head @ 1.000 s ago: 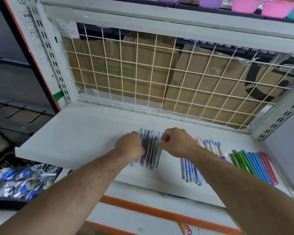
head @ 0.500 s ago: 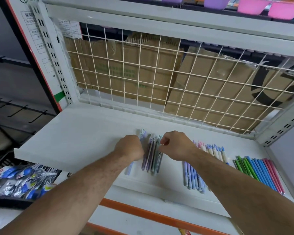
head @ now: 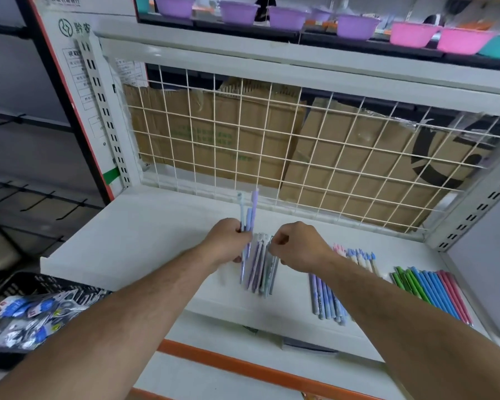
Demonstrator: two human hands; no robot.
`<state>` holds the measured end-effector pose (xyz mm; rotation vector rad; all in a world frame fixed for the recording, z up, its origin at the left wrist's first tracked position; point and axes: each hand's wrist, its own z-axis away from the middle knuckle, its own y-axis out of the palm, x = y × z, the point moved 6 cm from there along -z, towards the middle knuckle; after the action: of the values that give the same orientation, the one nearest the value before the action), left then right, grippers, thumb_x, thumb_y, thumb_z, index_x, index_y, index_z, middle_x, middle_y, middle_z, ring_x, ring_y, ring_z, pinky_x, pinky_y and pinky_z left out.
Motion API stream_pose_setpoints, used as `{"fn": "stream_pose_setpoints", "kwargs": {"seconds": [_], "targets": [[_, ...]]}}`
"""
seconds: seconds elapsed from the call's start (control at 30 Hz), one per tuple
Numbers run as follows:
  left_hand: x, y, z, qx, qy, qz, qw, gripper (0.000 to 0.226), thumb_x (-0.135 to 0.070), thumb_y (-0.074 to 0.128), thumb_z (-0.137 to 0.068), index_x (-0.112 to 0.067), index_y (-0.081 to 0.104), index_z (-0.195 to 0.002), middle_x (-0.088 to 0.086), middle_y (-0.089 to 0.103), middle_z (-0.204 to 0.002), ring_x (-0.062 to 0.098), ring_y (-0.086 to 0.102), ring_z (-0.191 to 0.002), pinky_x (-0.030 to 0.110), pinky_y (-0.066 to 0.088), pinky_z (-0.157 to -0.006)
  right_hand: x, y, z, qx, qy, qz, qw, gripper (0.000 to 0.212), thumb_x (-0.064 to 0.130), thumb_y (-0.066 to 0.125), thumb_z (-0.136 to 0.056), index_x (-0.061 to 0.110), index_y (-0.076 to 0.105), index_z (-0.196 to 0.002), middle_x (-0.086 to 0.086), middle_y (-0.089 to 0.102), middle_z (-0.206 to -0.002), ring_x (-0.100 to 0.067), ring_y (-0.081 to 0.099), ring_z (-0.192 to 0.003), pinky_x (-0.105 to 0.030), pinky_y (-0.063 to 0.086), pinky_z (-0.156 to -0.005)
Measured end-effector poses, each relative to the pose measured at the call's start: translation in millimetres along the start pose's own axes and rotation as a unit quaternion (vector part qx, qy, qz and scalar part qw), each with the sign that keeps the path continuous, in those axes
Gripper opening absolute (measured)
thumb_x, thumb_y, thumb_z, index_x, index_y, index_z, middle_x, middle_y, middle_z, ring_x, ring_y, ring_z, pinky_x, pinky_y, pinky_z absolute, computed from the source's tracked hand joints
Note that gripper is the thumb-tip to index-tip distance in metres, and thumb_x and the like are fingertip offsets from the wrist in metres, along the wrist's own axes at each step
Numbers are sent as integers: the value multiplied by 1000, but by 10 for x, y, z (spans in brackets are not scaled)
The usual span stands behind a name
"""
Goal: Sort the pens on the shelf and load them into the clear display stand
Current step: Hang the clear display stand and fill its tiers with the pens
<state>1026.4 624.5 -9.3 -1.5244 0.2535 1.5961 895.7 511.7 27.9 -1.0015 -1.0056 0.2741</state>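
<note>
Left hand (head: 228, 241) gripping at least two pens (head: 253, 210) upright, right hand (head: 298, 246) pinching the pen pile (head: 259, 272) on the shelf (head: 145, 232), two more groups rightward, pale-blue group (head: 326, 298), green-blue-pink row (head: 430, 287), sign (head: 78, 62) lettering illegible

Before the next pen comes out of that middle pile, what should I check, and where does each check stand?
1. Left hand grips the two upright pens, pale blue and purple: ok.
2. Right hand has one pen pinched out of the loose pastel pen pile: cannot tell, its fingertips hide the contact.
3. Sorted groups lie apart from the pile, both the blue patterned pens and the green, blue and pink row: ok.
4. Bare white shelf left of the pile for setting pens down: ok.
5. Clear display stand in view: not ok.
</note>
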Motion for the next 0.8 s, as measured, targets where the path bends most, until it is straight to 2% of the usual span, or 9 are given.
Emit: {"fn": "stream_pose_setpoints", "kwargs": {"seconds": [0.1, 0.2, 0.23, 0.37, 0.5, 0.7, 0.8], "targets": [[-264, 87, 124, 18, 52, 27, 998, 15, -13, 56, -92, -9, 57, -77, 8, 63, -72, 18, 63, -56, 25, 50, -50, 32, -145, 141, -48, 7, -56, 997, 12, 22, 65, -92, 15, 70, -84, -3, 74, -84, -22, 74, -78, -37, 61, -70], [-487, 253, 218, 45, 95, 40, 994, 14, -13, 58, -92, -11, 58, -78, 8, 63, -74, 19, 64, -59, 27, 50, -52, -24, -385, 317, -123, 24, -133, 983, 15, 19, 62, -92, 11, 70, -82, -8, 75, -83, -17, 74, -65, -22, 49, -47], [-560, 316, 247, 52, 108, 39, 992, 14, -15, 60, -93, -11, 59, -79, 8, 63, -75, 20, 64, -61, 26, 50, -51, -49, -470, 380, -143, 28, -150, 978, 15, 21, 63, -92, 11, 70, -83, -7, 75, -83, -13, 73, -60, -21, 46, -45], [-819, 607, 412, 93, 147, 38, 984, 12, -15, 60, -96, -10, 62, -85, 8, 65, -73, 16, 63, -53, 26, 49, -50, -183, -746, 644, -184, 41, -186, 964, 14, 27, 69, -92, 14, 71, -88, -2, 73, -78, -5, 68, -52, -24, 48, -44], [-1054, 944, 606, 139, 181, 29, 973, 12, -16, 62, -96, -9, 63, -87, 14, 69, -80, 24, 68, -64, 34, 55, -57, -390, -994, 910, -224, 46, -173, 958, 15, 19, 71, -92, 11, 69, -79, -7, 70, -67, -4, 62, -44, -26, 47, -42], [-1462, 1502, 920, 177, 227, 33, 957, 20, -10, 61, -96, -18, 65, -78, 6, 69, -73, 19, 64, -59, 34, 56, -57, -867, -1312, 1366, -247, 75, -191, 947, 14, 17, 72, -88, 6, 68, -79, -11, 72, -68, -9, 64, -49, -25, 50, -43], [-1646, 1841, 1095, 196, 235, 33, 951, 15, -9, 62, -96, -14, 66, -82, 10, 71, -78, 15, 63, -58, 29, 54, -54, -1152, -1523, 1604, -262, 82, -203, 940, 16, 15, 74, -85, 1, 68, -79, -6, 68, -61, -9, 62, -47, -27, 51, -45]]}}
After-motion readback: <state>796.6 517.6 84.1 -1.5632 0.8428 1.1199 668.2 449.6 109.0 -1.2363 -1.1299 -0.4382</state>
